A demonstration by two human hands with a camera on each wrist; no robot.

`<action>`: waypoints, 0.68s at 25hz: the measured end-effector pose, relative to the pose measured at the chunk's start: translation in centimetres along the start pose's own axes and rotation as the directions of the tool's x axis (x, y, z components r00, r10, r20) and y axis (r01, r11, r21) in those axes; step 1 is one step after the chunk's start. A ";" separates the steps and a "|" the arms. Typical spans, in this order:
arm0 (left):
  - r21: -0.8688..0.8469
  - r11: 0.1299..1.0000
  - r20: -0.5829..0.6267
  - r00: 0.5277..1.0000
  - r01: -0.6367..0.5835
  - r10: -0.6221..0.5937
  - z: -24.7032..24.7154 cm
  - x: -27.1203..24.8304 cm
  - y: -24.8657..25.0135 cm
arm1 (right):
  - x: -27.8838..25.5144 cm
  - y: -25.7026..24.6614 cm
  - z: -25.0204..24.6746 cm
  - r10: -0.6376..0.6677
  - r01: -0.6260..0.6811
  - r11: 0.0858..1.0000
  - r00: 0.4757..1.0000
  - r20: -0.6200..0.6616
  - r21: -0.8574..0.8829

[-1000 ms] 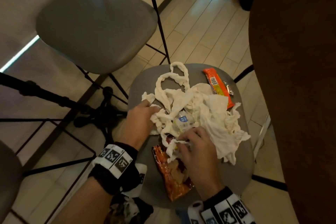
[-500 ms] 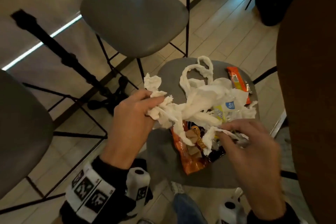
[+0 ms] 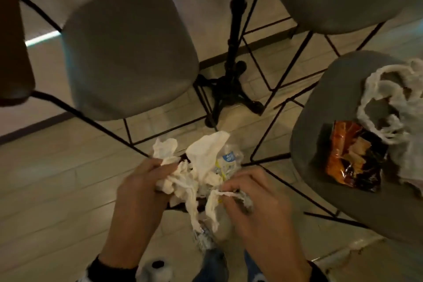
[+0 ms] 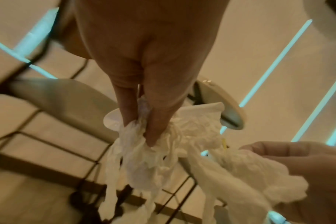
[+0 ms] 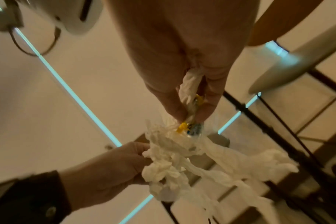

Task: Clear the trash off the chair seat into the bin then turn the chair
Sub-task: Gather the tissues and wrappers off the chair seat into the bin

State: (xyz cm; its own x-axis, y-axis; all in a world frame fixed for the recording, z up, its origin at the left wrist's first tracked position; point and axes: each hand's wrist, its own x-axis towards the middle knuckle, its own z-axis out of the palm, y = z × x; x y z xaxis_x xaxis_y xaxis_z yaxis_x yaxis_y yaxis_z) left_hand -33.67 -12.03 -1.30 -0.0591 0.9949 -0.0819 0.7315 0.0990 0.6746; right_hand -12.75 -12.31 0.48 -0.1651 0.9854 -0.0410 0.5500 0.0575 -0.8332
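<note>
Grey chair seat (image 3: 320, 135) at right carries an orange snack bag (image 3: 352, 158) and a white plastic bag (image 3: 389, 103). Crumpled white tissue bundle (image 3: 194, 174) hangs above the floor, left hand (image 3: 142, 188) grip and right hand (image 3: 256, 199) grip both clamped on it

A bundle of crumpled white tissues (image 3: 196, 174) with a clear plastic wrapper (image 3: 227, 162) printed blue and yellow hangs in the air to the left of the chair seat (image 3: 320, 144), above the floor, its loose ends trailing down. The seat is grey and rounded. On it lies an orange and black snack bag (image 3: 352, 158), crinkled and flat, near the front edge, and just behind it, touching it, a white plastic bag (image 3: 389, 107) with looped handles.
</note>
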 end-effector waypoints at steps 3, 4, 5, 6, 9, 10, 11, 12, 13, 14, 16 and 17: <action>0.036 0.979 0.011 0.980 0.198 -0.199 1.9 -3.5 -8.0 | -0.7 3.2 7.9 0.045 -0.027 0.994 0.984 0.172 -0.107; 0.024 0.967 0.017 0.967 0.254 -0.254 3.3 -4.2 -10.9 | -0.5 4.9 10.5 0.063 -0.027 0.986 0.974 0.218 -0.162; 0.010 0.947 0.021 0.947 0.321 -0.321 5.1 -4.7 -13.7 | -0.3 6.8 13.0 0.099 -0.041 0.977 0.957 0.272 -0.210; 0.013 0.923 0.035 0.922 0.384 -0.385 7.0 -4.9 -16.2 | 0.0 8.8 15.4 0.138 -0.053 0.967 0.933 0.334 -0.251; 0.113 0.887 0.104 0.882 0.448 -0.459 13.7 -4.7 -23.6 | 0.8 15.4 21.7 0.167 0.002 0.940 0.869 0.466 -0.341; 0.167 0.872 0.124 0.868 0.460 -0.481 16.0 -4.9 -26.1 | 0.7 17.8 23.9 0.166 0.050 0.925 0.838 0.519 -0.377; 0.206 0.859 0.139 0.855 0.468 -0.499 18.2 -4.9 -28.5 | 0.9 20.3 26.1 0.175 0.096 0.904 0.807 0.564 -0.418; 0.229 0.850 0.156 0.844 0.475 -0.514 20.3 -5.0 -30.5 | 0.9 22.7 28.3 0.204 0.113 0.882 0.786 0.584 -0.458; 0.249 0.840 0.164 0.834 0.482 -0.526 22.0 -4.9 -32.2 | 0.9 24.9 30.2 0.249 0.102 0.861 0.769 0.588 -0.499; 0.265 0.834 0.175 0.826 0.485 -0.536 23.6 -4.9 -33.7 | 0.9 26.7 31.9 0.292 0.083 0.844 0.757 0.585 -0.529; 0.290 0.814 0.238 0.786 0.504 -0.571 25.5 -4.3 -35.5 | 0.9 30.1 34.5 0.329 0.077 0.830 0.732 0.596 -0.553; 0.324 0.794 0.295 0.743 0.514 -0.601 26.1 -4.2 -36.3 | 0.6 31.4 35.4 0.340 0.084 0.829 0.709 0.618 -0.553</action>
State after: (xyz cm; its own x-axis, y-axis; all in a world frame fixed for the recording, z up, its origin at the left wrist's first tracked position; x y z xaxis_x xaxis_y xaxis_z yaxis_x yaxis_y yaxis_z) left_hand -42.21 -20.30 -44.59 -0.2833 0.6733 -0.6829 0.7703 0.5840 0.2562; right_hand -24.56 -15.56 -45.28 -0.4362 0.6195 -0.6526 0.8945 0.2193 -0.3896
